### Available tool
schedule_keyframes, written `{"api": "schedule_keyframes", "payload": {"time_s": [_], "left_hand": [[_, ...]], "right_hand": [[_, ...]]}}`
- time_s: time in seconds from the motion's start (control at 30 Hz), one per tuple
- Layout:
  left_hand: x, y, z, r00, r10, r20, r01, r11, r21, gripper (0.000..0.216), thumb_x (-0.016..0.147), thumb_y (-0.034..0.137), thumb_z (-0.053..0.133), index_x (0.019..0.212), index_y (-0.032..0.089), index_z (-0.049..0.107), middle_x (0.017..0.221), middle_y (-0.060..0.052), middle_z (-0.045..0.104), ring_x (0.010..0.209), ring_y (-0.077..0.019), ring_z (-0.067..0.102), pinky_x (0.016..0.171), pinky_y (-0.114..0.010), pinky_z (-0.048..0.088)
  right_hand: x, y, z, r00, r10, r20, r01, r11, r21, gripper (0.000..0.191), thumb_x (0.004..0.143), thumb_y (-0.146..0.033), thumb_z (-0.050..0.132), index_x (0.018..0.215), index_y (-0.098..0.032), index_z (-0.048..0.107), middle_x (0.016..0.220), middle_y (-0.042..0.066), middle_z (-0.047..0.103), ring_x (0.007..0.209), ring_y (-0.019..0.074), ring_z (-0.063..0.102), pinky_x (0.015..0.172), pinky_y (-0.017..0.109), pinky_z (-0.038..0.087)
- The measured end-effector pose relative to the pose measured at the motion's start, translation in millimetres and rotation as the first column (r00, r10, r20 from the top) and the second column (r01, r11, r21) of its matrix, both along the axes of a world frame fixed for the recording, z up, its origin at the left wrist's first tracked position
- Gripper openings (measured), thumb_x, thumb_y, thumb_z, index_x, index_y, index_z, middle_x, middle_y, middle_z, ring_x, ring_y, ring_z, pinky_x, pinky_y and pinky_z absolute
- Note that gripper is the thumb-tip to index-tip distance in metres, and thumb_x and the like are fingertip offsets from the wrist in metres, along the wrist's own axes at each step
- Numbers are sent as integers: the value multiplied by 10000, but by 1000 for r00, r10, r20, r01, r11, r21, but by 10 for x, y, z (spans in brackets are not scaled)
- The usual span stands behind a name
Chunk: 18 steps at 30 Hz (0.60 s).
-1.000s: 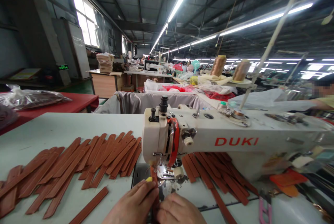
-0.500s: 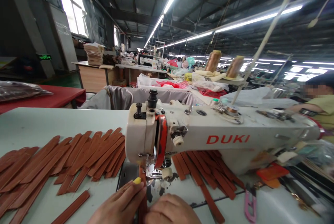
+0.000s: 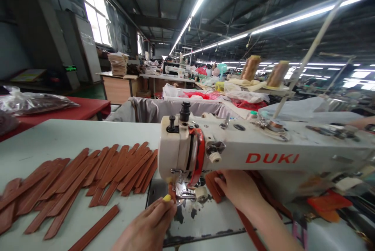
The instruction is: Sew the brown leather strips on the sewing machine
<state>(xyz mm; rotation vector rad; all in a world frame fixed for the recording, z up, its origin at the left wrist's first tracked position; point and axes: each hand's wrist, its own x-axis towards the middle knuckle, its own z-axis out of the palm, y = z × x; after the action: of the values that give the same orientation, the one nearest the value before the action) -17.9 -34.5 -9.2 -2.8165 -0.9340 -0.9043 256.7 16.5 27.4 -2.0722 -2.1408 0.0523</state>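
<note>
A white sewing machine (image 3: pixel 222 141) marked DUKI stands before me. My left hand (image 3: pixel 154 219) is closed at the near side of its presser foot (image 3: pixel 185 191), a yellow finger cover on one fingertip. Its fingers press on a brown leather strap (image 3: pixel 172 191), which runs under the foot and is mostly hidden by the hand. Under the machine's arm, my right hand (image 3: pixel 238 188) reaches into the right-hand leather strips and its fingers close on a strip (image 3: pixel 213 186). The fingertips are partly out of sight.
Many leather strips (image 3: pixel 117 169) lie overlapped left of the machine, with one lone strip (image 3: pixel 95 227) nearer me. Purple-handled snips (image 3: pixel 300 233) and an orange-red piece (image 3: pixel 329 200) lie at right. Behind stands a grey cloth-lined bin (image 3: pixel 152 110). Another person's arm (image 3: pixel 363 124) shows at the right edge.
My right hand has gone from beside the left hand to the strips under the machine's arm. The left hand stays by the presser foot. The view has turned slightly left.
</note>
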Motion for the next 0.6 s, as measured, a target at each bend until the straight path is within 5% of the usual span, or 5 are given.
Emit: {"api": "schedule_keyframes", "payload": {"time_s": [0.23, 0.4, 0.5, 0.6], "left_hand": [[46, -45, 16, 995, 91, -36, -87, 992, 90, 547, 759, 21, 415, 1291, 133, 479, 1222, -96, 658, 1195, -186, 597, 1110, -259, 378], [-83, -38, -55, 994, 106, -38, -102, 990, 93, 536, 779, 57, 462, 1307, 144, 501, 1261, -96, 645, 1171, -198, 618, 1071, -262, 428], [-200, 128, -18, 983, 184, -17, -182, 981, 64, 444, 839, 88, 443, 1259, 155, 572, 1244, -109, 659, 1125, -235, 648, 994, -323, 515], [-201, 415, 76, 981, 196, -6, -196, 979, -50, 408, 834, 47, 362, 1091, 149, 662, 1099, -127, 716, 987, -240, 702, 891, -355, 578]], "right_hand": [[63, 28, -132, 997, 33, -66, -33, 999, -2, 189, 904, -156, 532, 959, -167, 713, 964, 100, 740, 945, 275, 684, 817, 349, 464], [163, -11, -51, 992, -4, -124, 13, 998, 66, 295, 949, -152, 396, 1027, -110, 677, 1030, 164, 715, 995, 292, 667, 843, 366, 466], [283, -241, 126, 983, -8, -181, 24, 996, 86, 291, 951, -168, 389, 997, -144, 676, 909, 115, 725, 897, 261, 684, 798, 341, 489], [175, -624, 234, 916, 181, -357, -166, 984, 71, 183, 944, -284, 513, 898, -226, 680, 828, 25, 697, 756, 197, 674, 668, 271, 507]]}}
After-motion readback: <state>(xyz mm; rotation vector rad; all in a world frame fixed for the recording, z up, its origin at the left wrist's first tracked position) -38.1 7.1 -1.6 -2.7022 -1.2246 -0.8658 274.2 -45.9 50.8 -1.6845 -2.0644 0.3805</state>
